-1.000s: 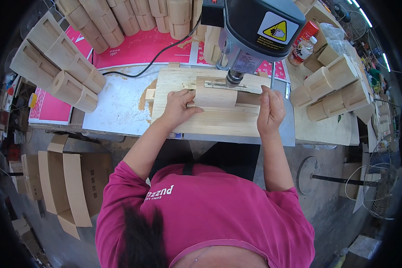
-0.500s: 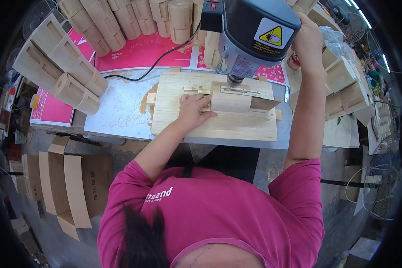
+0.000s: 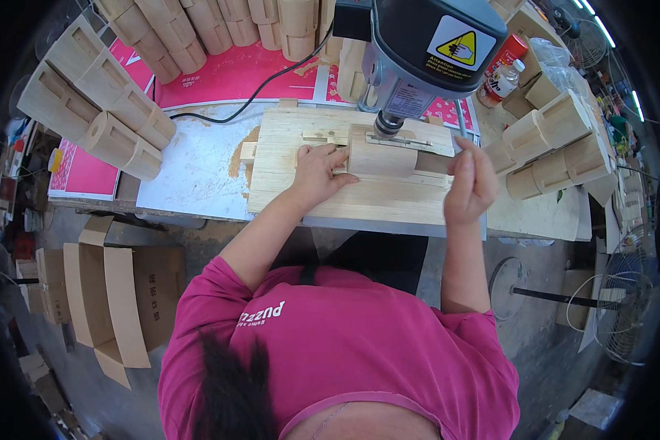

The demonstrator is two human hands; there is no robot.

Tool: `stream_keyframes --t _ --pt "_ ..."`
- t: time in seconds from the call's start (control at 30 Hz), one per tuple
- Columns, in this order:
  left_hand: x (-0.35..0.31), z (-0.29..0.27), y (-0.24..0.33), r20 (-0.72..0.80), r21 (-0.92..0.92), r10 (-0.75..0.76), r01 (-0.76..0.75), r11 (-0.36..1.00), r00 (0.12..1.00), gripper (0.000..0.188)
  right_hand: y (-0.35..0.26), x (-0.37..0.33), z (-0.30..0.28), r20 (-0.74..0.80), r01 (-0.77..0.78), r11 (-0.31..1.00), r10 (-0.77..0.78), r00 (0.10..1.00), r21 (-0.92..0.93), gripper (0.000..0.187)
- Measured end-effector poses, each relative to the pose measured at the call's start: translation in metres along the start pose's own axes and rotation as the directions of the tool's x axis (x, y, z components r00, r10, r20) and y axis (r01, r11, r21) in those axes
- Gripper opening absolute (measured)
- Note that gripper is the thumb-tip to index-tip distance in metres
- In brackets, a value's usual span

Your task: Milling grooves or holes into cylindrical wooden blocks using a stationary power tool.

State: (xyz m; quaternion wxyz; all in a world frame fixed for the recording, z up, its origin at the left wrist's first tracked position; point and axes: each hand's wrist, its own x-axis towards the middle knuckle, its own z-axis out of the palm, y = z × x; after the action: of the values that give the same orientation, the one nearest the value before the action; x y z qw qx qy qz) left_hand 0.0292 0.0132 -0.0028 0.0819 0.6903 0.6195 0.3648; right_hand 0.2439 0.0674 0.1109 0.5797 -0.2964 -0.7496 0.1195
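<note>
A pale wooden cylinder (image 3: 381, 160) lies sideways in a jig on a light wooden board (image 3: 374, 209). Along its top runs a narrow slotted strip (image 3: 418, 141), with the drill press's chuck (image 3: 389, 125) right over it; whether the bit touches is hidden. My left hand (image 3: 317, 174) holds the cylinder's left end, thumb on the near side and fingers beyond. To the right of the cylinder, my right hand (image 3: 472, 183) is closed at the lower end of the drill press's feed lever (image 3: 460, 116). A thin, dull plate (image 3: 433, 163) shows between the cylinder and this hand.
The drill press head (image 3: 425, 44) overhangs the board. Wooden cylinders with cut recesses stand stacked at left (image 3: 125, 143) and behind, with more at right (image 3: 557, 147). A black cable (image 3: 253, 103) crosses the table. Bottles (image 3: 500, 82) stand back right; an open carton (image 3: 128, 293) lies on the floor.
My right hand has come down and toward me from beside the drill head, bringing the feed lever down. The chuck sits slightly lower. My left hand stays at the cylinder's left end.
</note>
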Motion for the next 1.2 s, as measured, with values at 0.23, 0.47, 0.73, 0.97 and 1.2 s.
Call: stream_keyframes --t 0.23,0.47,0.73,0.97,1.2 --pt "-0.001 0.003 -0.001 -0.030 0.007 0.033 -0.033 0.999 0.999 0.046 0.034 -0.024 0.023 -0.015 0.127 0.990 -0.127 0.992 0.058 0.017" --pt "-0.001 0.003 -0.004 -0.011 0.013 0.017 -0.017 1.000 1.000 0.045 -0.007 0.058 -0.008 -0.059 0.121 0.992 -0.123 0.991 -0.037 0.012" --pt "0.002 0.005 -0.001 -0.013 -0.007 -0.025 0.025 1.000 1.000 0.047 0.043 0.163 0.018 0.078 0.018 0.996 -0.011 0.997 -0.093 0.034" --pt "0.003 0.007 0.006 -0.007 -0.314 -0.188 0.177 0.933 0.982 0.043 0.068 0.080 -0.009 0.414 -0.240 0.971 0.212 0.885 0.017 0.029" --pt "-0.027 -0.066 0.003 0.033 -0.440 -0.037 0.048 0.897 0.999 0.039 0.059 -0.016 -0.034 0.702 -0.342 0.926 0.351 0.620 -0.160 0.030"
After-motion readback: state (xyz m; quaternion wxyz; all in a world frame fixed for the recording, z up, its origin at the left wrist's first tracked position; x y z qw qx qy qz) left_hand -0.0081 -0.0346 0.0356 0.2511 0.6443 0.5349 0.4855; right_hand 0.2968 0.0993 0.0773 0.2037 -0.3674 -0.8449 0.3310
